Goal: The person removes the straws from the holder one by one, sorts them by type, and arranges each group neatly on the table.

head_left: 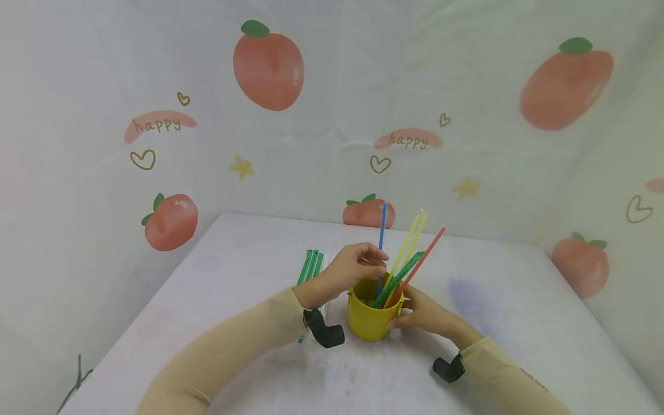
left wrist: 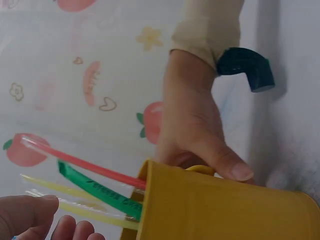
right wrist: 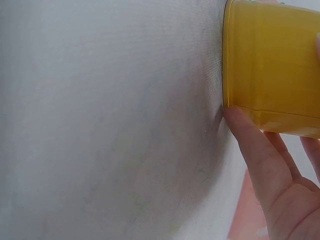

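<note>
So, nearest us are the two beige sleeves (head_left: 244,331), each with a black piece at the cuff. Just past them is the yellow bucket (head_left: 369,321), standing upright on the white table (head_left: 249,236), a bit right of the middle.

Our right hand (head_left: 427,311) has its fingers curved round the bucket's right side, thumb toward us. We'd guess that's to steady it, since long straws stick out the top. Our left hand (head_left: 355,266) is over the rim with fingers bent in narrow, and they seem to pinch the blue straw (head_left: 383,225). The exact contact is hidden, but the straw is almost upright with its lower end in the bucket, so we reckon the hand is what keeps it straight. The yellow straws (head_left: 406,242), green straw (head_left: 399,279) and red straw (head_left: 430,248) all lean right, probably just propped on the rim.

Left of the bucket, partly behind our left forearm, more green straws (head_left: 309,265) lie side by side. Farthest off is the fruit-print backdrop (head_left: 311,150).

The left wrist view gives us lettering on the green wrapper and a yellow loop (left wrist: 202,169) by our right thumb, neither clear there from the head. The right wrist view shows that thumb (right wrist: 250,135) reaching the bucket's bottom edge, but not the straws' tops.
</note>
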A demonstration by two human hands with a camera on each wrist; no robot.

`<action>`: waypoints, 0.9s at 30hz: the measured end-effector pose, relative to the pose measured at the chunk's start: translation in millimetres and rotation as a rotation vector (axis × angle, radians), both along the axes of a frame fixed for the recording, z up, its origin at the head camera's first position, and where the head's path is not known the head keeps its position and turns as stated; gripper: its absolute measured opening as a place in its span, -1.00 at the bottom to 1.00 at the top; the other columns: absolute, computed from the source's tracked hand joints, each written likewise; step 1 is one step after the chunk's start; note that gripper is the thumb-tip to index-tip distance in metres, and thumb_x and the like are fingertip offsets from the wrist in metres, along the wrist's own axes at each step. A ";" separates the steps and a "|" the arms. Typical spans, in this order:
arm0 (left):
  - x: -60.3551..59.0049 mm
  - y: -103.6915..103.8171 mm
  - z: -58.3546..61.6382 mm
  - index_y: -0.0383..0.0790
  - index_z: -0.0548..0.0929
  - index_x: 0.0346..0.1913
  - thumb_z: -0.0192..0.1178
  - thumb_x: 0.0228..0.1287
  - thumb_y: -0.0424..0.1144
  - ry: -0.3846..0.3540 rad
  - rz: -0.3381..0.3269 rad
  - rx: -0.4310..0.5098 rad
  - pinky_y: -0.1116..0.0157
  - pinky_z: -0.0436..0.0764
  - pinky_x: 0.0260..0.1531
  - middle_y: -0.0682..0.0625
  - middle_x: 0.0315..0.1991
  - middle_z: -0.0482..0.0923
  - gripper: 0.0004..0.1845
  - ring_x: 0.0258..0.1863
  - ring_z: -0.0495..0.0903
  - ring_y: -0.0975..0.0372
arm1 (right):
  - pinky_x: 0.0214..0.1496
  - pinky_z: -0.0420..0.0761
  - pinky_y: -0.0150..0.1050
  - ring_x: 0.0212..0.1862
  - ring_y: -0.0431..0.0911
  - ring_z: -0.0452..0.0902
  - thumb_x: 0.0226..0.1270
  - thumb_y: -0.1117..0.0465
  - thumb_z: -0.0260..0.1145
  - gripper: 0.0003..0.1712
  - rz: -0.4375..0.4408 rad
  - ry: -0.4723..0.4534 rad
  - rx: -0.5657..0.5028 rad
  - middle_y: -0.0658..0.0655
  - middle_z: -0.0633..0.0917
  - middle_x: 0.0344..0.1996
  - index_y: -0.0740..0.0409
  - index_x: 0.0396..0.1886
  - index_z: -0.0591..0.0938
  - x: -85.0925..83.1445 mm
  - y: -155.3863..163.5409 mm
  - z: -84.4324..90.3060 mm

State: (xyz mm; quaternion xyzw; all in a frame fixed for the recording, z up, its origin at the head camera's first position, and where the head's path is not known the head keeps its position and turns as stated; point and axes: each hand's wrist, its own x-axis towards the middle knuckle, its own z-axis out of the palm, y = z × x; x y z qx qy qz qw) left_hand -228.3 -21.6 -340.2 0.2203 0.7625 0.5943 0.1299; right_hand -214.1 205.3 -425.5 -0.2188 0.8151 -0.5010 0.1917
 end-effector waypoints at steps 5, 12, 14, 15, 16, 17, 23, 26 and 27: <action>2.6 8.9 -3.2 -0.21 0.62 -0.04 0.28 0.27 -0.29 -0.001 0.010 -0.063 0.31 0.65 -0.10 0.00 -0.17 0.63 -0.78 -0.23 0.61 0.26 | 0.30 0.38 0.26 0.32 0.38 0.28 0.09 0.09 0.52 0.11 -0.002 -0.003 0.006 0.30 0.18 0.44 0.20 0.50 0.07 0.2 0.4 0.4; 3.3 17.0 -4.6 -0.19 0.63 -0.05 0.32 0.24 -0.28 0.031 0.027 -0.136 0.31 0.65 -0.10 0.03 -0.16 0.65 -0.77 -0.22 0.62 0.27 | 0.31 0.37 0.25 0.33 0.38 0.27 0.08 0.10 0.52 0.11 0.000 0.004 0.005 0.29 0.20 0.44 0.20 0.50 0.07 0.3 0.3 0.4; 3.2 18.2 -4.2 -0.16 0.63 -0.07 0.33 0.23 -0.28 0.044 0.034 -0.152 0.31 0.65 -0.10 0.03 -0.17 0.65 -0.78 -0.22 0.62 0.27 | 0.31 0.37 0.25 0.33 0.38 0.27 0.08 0.10 0.52 0.11 -0.003 0.002 0.006 0.29 0.20 0.44 0.21 0.50 0.07 0.3 0.2 0.9; 2.8 18.9 -4.2 -0.15 0.63 -0.08 0.33 0.22 -0.27 0.049 0.037 -0.159 0.31 0.65 -0.10 0.04 -0.18 0.65 -0.79 -0.23 0.62 0.27 | 0.31 0.37 0.25 0.33 0.38 0.26 0.08 0.10 0.52 0.11 -0.002 0.001 0.009 0.30 0.20 0.44 0.22 0.50 0.06 0.3 0.3 1.2; 2.6 19.5 -4.3 -0.14 0.63 -0.09 0.34 0.22 -0.28 0.053 0.041 -0.166 0.32 0.65 -0.11 0.04 -0.18 0.65 -0.79 -0.23 0.62 0.28 | 0.31 0.38 0.25 0.33 0.38 0.27 0.09 0.10 0.52 0.11 -0.003 0.000 0.011 0.30 0.19 0.44 0.22 0.50 0.06 0.4 0.4 1.7; 2.1 20.1 -4.5 -0.14 0.64 -0.10 0.34 0.21 -0.28 0.055 0.044 -0.170 0.32 0.65 -0.12 0.04 -0.19 0.66 -0.80 -0.24 0.62 0.28 | 0.31 0.38 0.25 0.33 0.38 0.27 0.09 0.10 0.52 0.11 -0.007 -0.004 0.011 0.31 0.19 0.44 0.22 0.50 0.05 0.5 0.4 2.0; 1.5 24.6 -5.0 -0.16 0.66 -0.13 0.37 0.18 -0.28 0.059 0.065 -0.199 0.36 0.67 -0.19 0.06 -0.27 0.66 -0.79 -0.30 0.62 0.29 | 0.29 0.40 0.24 0.32 0.40 0.27 0.12 0.12 0.50 0.12 0.003 0.006 0.017 0.35 0.16 0.44 0.26 0.51 0.02 1.0 1.4 3.5; 2.5 26.6 -3.8 -0.20 0.68 -0.13 0.38 0.16 -0.30 0.060 0.067 -0.206 0.38 0.67 -0.25 0.06 -0.31 0.66 -0.78 -0.34 0.61 0.31 | 0.29 0.39 0.25 0.32 0.41 0.27 0.13 0.13 0.50 0.12 0.014 0.011 0.013 0.36 0.15 0.45 0.27 0.51 0.00 1.0 1.8 3.6; 2.7 27.2 -3.6 -0.21 0.68 -0.15 0.39 0.15 -0.30 0.064 0.067 -0.207 0.39 0.67 -0.28 0.05 -0.33 0.66 -0.79 -0.36 0.61 0.31 | 0.30 0.39 0.25 0.32 0.41 0.26 0.12 0.14 0.50 0.12 0.013 0.010 0.013 0.36 0.15 0.45 0.27 0.51 0.00 1.1 1.9 3.7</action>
